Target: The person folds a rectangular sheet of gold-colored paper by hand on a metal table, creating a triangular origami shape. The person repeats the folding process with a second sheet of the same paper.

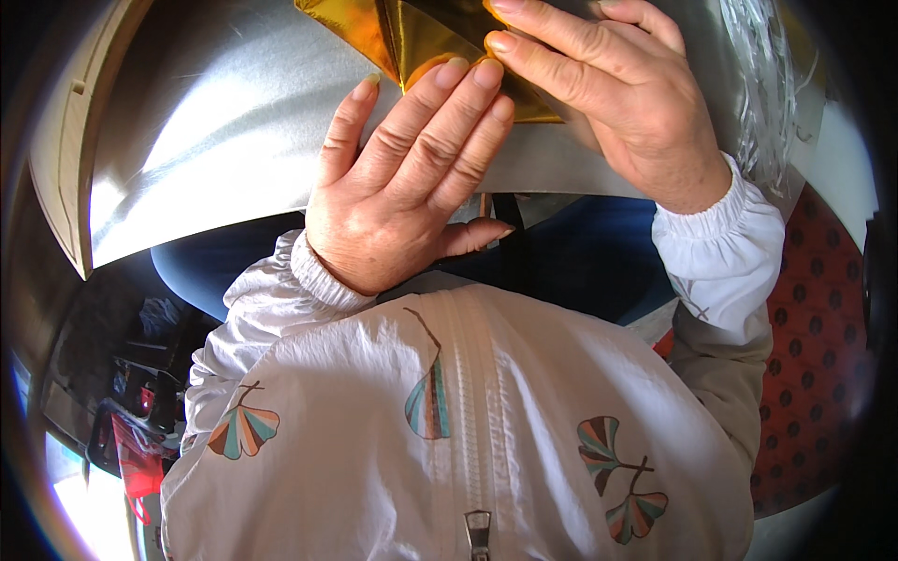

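Bright daylight falls from the upper left. It makes a big white glare patch on the silver sheet (215, 140) over the bench, and the sheet's right side looks grey and dull. The gold foil (412, 37) shines in spots. Both hands are well lit and sharp, and the left hand (402, 187) casts a soft shadow beneath it. The white jacket (449, 421) is bright. The corners go dark and round, straight edges bend there, and the lower left looks dim and a bit blurry.
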